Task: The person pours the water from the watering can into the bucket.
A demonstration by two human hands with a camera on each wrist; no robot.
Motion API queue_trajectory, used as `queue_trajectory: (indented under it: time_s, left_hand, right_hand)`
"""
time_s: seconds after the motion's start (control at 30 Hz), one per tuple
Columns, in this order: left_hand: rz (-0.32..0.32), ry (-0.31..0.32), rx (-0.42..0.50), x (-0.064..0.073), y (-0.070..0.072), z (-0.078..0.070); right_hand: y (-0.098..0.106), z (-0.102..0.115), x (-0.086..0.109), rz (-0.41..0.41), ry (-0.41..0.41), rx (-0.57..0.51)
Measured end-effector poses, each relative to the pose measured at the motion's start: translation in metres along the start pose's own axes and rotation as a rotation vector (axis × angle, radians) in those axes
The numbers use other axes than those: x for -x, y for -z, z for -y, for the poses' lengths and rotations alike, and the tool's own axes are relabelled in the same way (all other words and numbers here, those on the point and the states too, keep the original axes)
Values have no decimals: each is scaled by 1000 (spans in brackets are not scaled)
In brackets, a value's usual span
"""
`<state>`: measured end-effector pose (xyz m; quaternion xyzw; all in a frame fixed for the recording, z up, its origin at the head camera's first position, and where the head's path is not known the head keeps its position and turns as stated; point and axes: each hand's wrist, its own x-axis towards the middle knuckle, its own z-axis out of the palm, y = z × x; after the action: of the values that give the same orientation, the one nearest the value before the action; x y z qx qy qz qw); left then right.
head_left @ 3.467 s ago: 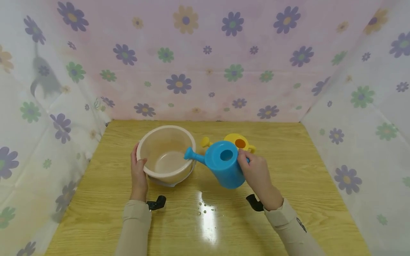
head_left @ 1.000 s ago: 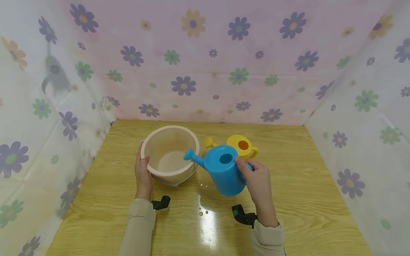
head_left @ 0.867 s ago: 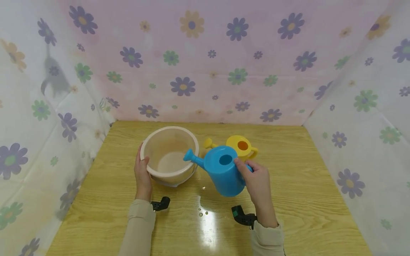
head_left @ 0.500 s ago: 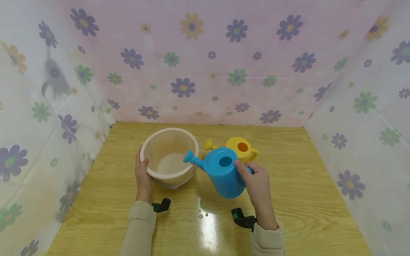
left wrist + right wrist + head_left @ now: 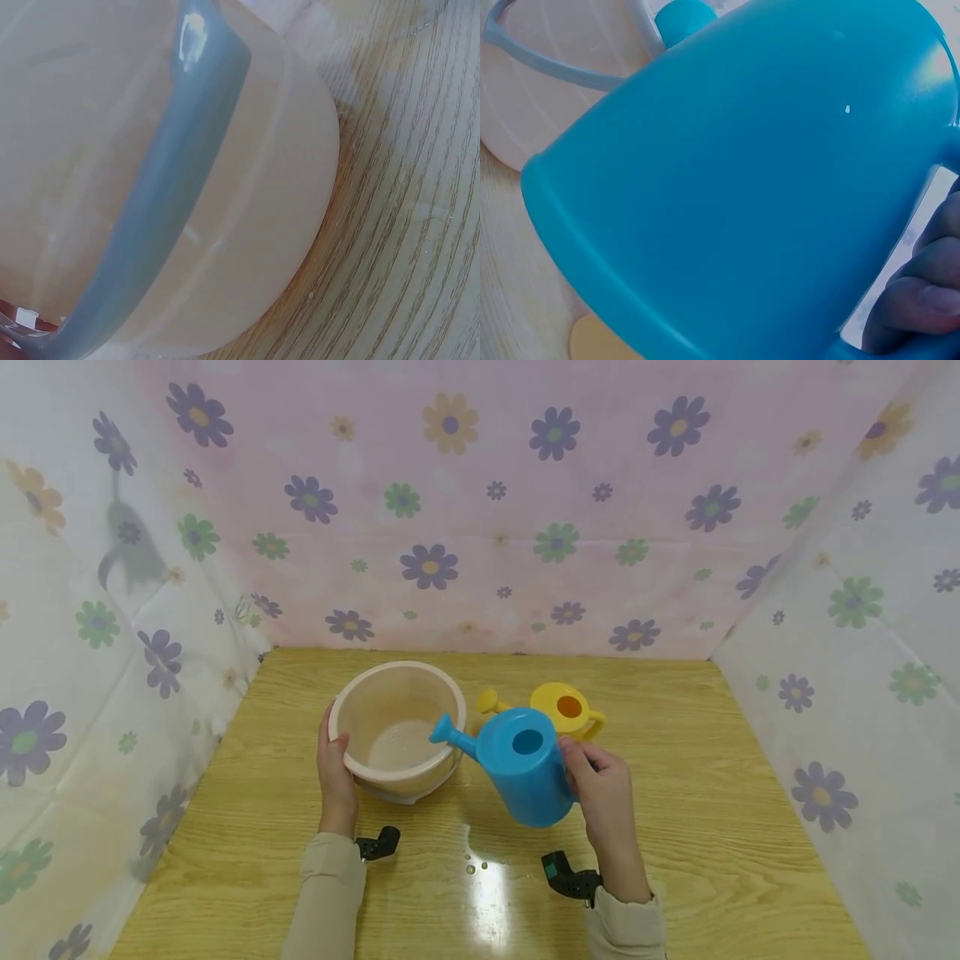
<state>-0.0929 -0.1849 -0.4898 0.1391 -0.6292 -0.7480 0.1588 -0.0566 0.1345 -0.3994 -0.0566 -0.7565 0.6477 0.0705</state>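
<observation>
My left hand (image 5: 335,777) holds the cream bucket (image 5: 414,783) at its left side, thumb over the rim and fingers along the outer wall. The bucket leans a little, and its grey-blue handle (image 5: 165,187) hangs down along the outside in the left wrist view. With my right hand (image 5: 607,793) I grip the handle of a blue watering can (image 5: 528,785), fingers (image 5: 934,277) curled through the loop. The can is tilted left, its spout head (image 5: 444,728) over the bucket's right rim. No stream of water shows at the spout.
A smaller yellow watering can (image 5: 549,697) stands behind the blue one, partly covered by it. Several water drops (image 5: 471,868) lie on the wooden table (image 5: 720,827). Flower-printed sheets (image 5: 465,510) enclose the table at the back and both sides.
Since the oldest frame the blue can has come slightly nearer to me, and my right forearm has swung inward. My right thumb has slid off the can's top edge toward the handle just now.
</observation>
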Motion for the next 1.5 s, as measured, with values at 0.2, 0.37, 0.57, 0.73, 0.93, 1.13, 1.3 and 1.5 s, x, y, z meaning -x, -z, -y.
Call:
queue_trajectory:
  time_s: [0.2,0.37,0.57,0.73,0.93,1.13,1.3,1.5]
  left_hand:
    - [-7,0,-4,2,1,1]
    - [-1,3,-10,2,2,2]
    - [11,-10,-8,2,2,3]
    - [14,-21,-8,2,3,4]
    - [3,-13,-4,1,1,4]
    - [1,1,-10,1,1,3]
    - [2,-7,2,2,1,3]
    - [5,-13,5,1,1,1]
  right_hand:
    - [0,-1,1,8,-13,-16]
    - [0,-2,2,15,-27,-29]
    - [0,-2,2,14,-41,-75]
    - [0,-2,1,13,-47,-106]
    - [0,-3,2,15,-39,-115]
    - [0,-3,2,17,-25,-130]
    - [1,-3,2,22,-7,-142]
    - [0,-2,2,28,-3,-132]
